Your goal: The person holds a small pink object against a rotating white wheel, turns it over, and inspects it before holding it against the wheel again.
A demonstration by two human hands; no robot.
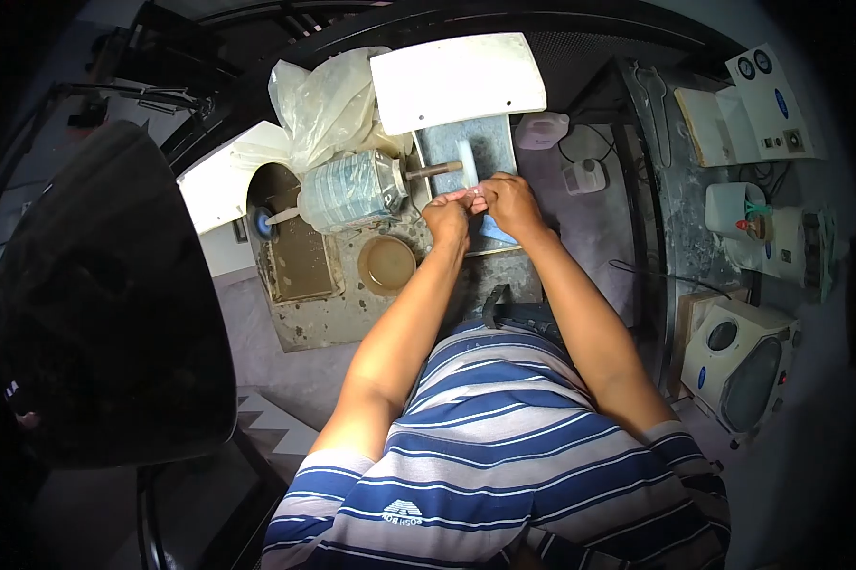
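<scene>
pinching a small piece (476,191), the fingertips of the left hand (447,219) and right hand (510,203) are meeting at the near edge of the pale wheel (468,163); whether the piece is touching it, i cannot tell. if the wheel is spinning, which i can't tell either, it could be snatching the piece or grazing skin, because so little is showing beyond the fingers. the left hand is lying curled to the left of the wheel, the right one is arching, knuckles up, to its right, and both forearms are slanting inward.
</scene>
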